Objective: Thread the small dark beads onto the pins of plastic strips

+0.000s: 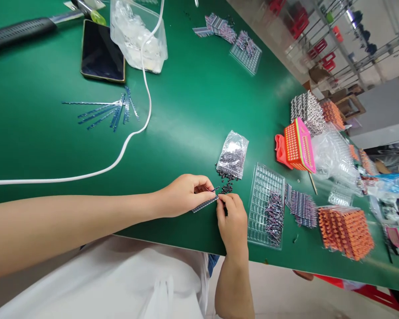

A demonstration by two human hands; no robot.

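Observation:
My left hand point(189, 194) is closed on a narrow dark strip point(204, 205), which slants up toward its fingertips. At the strip's upper end, the thumb and fingers of my right hand point(232, 217) are pinched together; whatever lies between them is too small to name. Small black parts point(226, 188) are scattered just beyond my fingertips, spilling from a clear plastic bag point(233, 154). Right of my right hand lies a clear compartment tray point(259, 208) with a heap of thin purplish pieces point(275, 217) on its right side.
Purplish strips point(302, 208), orange stacks point(346, 232) and an orange basket point(293, 146) stand at the right. A white cable point(133, 133) curves across the green table point(186, 110). Blue strips point(101, 110), a phone point(103, 52), a plastic tub point(159, 48) and a hammer point(23, 32) lie at upper left.

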